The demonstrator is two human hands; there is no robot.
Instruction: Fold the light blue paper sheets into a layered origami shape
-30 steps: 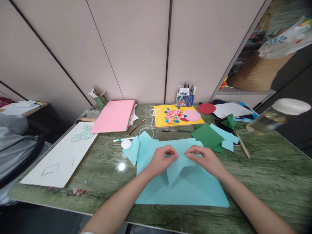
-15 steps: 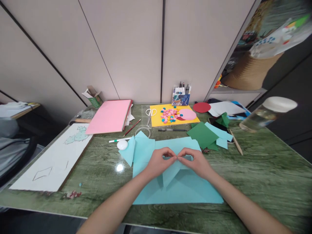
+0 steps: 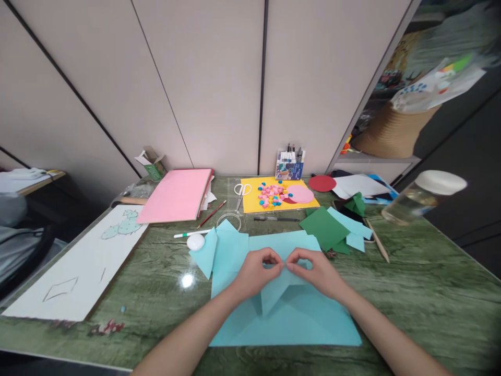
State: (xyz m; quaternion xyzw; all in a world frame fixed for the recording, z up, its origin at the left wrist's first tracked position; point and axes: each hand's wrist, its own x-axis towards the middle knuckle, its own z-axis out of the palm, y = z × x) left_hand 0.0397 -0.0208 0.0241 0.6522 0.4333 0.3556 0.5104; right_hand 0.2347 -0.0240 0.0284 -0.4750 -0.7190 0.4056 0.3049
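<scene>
My left hand (image 3: 258, 271) and my right hand (image 3: 315, 270) face each other in the middle of the table. Each pinches the upper edge of a folded light blue paper (image 3: 274, 296), thumb against forefinger, with a small gap between the two hands. The paper tilts up and casts a shadow on larger light blue sheets (image 3: 289, 330) lying flat under it. To the left of the hands, a light blue piece (image 3: 205, 259) carries a white oval object (image 3: 195, 242). My fingers hide part of the pinched edge.
Behind lie scissors (image 3: 242, 190), a black pen (image 3: 276, 219) and a yellow sheet (image 3: 250, 203) with several small coloured pieces. Green paper (image 3: 324, 228), a wooden stick (image 3: 379, 243) and a bottle (image 3: 410, 201) are at right. A pink folder (image 3: 176, 196) and drawing sheet (image 3: 84, 271) are at left.
The view has tipped up a little, so everything sits lower in the picture. My fingertips have moved slightly apart along the paper's edge, both still pinching it.
</scene>
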